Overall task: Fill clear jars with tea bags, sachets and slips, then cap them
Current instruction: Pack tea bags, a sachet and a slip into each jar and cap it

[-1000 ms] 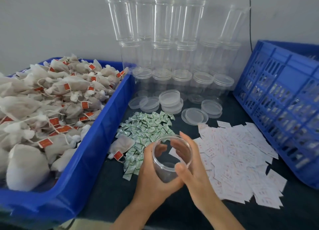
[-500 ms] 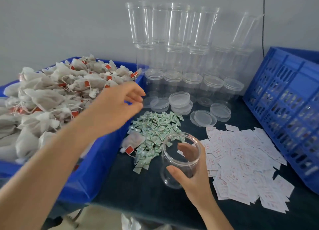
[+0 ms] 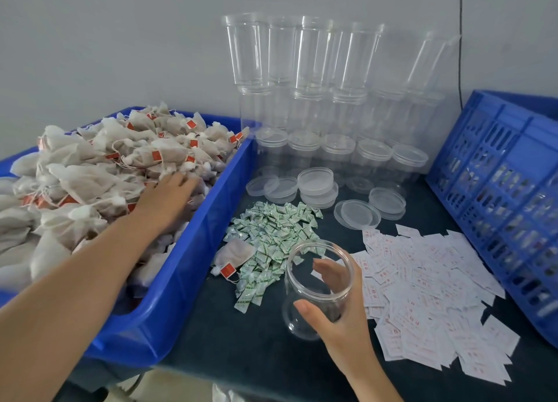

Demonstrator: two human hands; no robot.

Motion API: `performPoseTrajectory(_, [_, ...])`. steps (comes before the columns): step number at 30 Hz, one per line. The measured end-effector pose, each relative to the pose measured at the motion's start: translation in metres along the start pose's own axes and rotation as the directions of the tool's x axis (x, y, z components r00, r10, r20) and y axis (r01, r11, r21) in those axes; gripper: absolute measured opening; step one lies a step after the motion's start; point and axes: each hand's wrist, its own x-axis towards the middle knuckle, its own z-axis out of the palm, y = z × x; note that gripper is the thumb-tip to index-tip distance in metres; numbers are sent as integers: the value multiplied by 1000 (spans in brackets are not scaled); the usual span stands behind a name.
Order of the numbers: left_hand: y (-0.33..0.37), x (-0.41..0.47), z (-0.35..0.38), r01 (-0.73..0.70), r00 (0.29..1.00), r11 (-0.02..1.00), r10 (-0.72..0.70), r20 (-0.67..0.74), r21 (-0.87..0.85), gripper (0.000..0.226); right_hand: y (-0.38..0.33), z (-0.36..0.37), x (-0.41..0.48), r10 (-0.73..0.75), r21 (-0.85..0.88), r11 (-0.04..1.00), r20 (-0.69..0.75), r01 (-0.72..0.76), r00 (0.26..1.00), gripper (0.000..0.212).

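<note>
Jar in hand: We are finding the right hand (image 3: 335, 317) gripping an empty clear jar (image 3: 297, 323) near the front edge of the tabletop (image 3: 241, 341). The thumb is curling on the near wall and the fingers are wrapping the far wall. The jar is tilting, with its mouth facing up and toward us.
Jar base: We are not able to tell whether it is touching the tabletop.
Left hand: We are seeing the left hand (image 3: 169, 196) lying on the tea bags (image 3: 105, 172) heaped in the blue tub (image 3: 187, 268) at the left edge. The fingers are stretching flat and showing blurred, curling round no bag that we can make out.
Risk, strings: The bags are lying tangled by strings and red tags. We are judging that one lifted bag may be dragging its neighbours over the tub rim.
Risk, grip: One hand alone is holding a smooth wall. We are judging that pushing a bulky bag into the mouth may be twisting the jar loose.
Risk, loose piles: The sachets (image 3: 271, 235) are lying just left of the jar and the slips (image 3: 422, 281) just right. A sweeping forearm may be scattering them past the front edge.
Risk, stray bag: One tea bag (image 3: 234, 255) is lying against the sachets, so a grab there may be mixing the two.
Risk, stacks: Tall stacked jars (image 3: 302, 69) are standing along the back edge behind the lids (image 3: 356, 214). A hasty reach for a lid may be toppling them.
</note>
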Motion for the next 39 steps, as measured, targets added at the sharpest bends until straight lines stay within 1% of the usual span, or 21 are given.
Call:
performPoseTrajectory(2, [0,0,-2,63,997,998,-63,-38,0,64,-1,0,-1,8,11,1000,-2,-8,1000,90])
performPoseTrajectory(4, [1,-1,-2,81,996,987,-84,9,139,58,-1,0,-1,11,13,1000,-2,-11,1000,90])
performPoseTrajectory(5, [2,-1,-1,76,996,982,-84,41,172,54,-1,1,-1,11,11,1000,-2,-11,1000,90])
performPoseTrajectory(8, [8,-2,-1,89,993,993,-93,66,74,45,-2,0,-1,7,10,1000,-2,-7,1000,89])
performPoseTrajectory(11, [10,-4,-4,119,993,991,-120,18,69,50,-1,-1,-1,-6,0,1000,0,6,1000,86])
performPoseTrajectory(13, [11,-6,-6,201,979,975,-200,-23,89,54,-1,-1,-2,-19,-11,1000,1,19,1000,85])
performPoseTrajectory(15, [14,-8,-9,251,967,957,-256,14,146,44,-2,0,-2,-21,-17,1000,-2,21,1000,84])
performPoseTrajectory(18, [20,-12,-15,238,965,958,-252,73,161,29,-3,-1,-3,-18,-14,1000,-7,17,1000,85])
performPoseTrajectory(19, [19,-13,-17,231,970,963,-240,49,136,28,-3,-1,-3,-13,-9,1000,-9,13,1000,87])
performPoseTrajectory(21, [16,-14,-23,215,975,975,-211,-64,49,26,-3,-1,-3,2,8,1000,-14,-2,1000,90])
performPoseTrajectory(24, [19,-18,-36,172,945,981,-189,-266,-86,26,-2,1,-3,5,13,1000,-17,-5,1000,92])
performPoseTrajectory(25, [25,-20,-44,127,931,982,-166,-325,-138,25,-1,1,-3,1,8,1000,-18,-1,1000,93])
performPoseTrajectory(27, [44,-26,-64,-48,895,947,-100,-435,-318,18,1,1,-1,-1,4,1000,-19,1,1000,93])
performPoseTrajectory(28, [57,-33,-76,-164,880,885,-68,-469,-435,13,1,1,-1,3,4,1000,-18,-3,1000,93])
performPoseTrajectory(29, [70,-41,-88,-270,881,796,-22,-473,-542,12,1,2,0,7,4,1000,-16,-7,1000,93])
performPoseTrajectory(31, [98,-62,-111,-405,905,602,155,-397,-688,15,-1,2,0,9,7,1000,-15,-9,1000,93])
performPoseTrajectory(33, [124,-81,-120,-440,885,470,374,-279,-765,12,-3,2,-1,9,9,1000,-17,-8,1000,95])
performPoseTrajectory(34, [135,-88,-119,-434,863,435,451,-226,-789,12,-5,1,-1,6,6,1000,-17,-6,1000,95])
performPoseTrajectory(35, [144,-95,-115,-416,844,417,507,-173,-808,12,-7,1,0,-1,1,1000,-13,1,1000,94])
performPoseTrajectory(37, [156,-102,-104,-382,817,424,570,-86,-821,11,-10,0,0,-5,-4,1000,4,5,1000,89])
performPoseTrajectory(39, [156,-97,-98,-383,826,450,558,-81,-807,12,-10,-1,-1,8,8,1000,13,-8,1000,91])
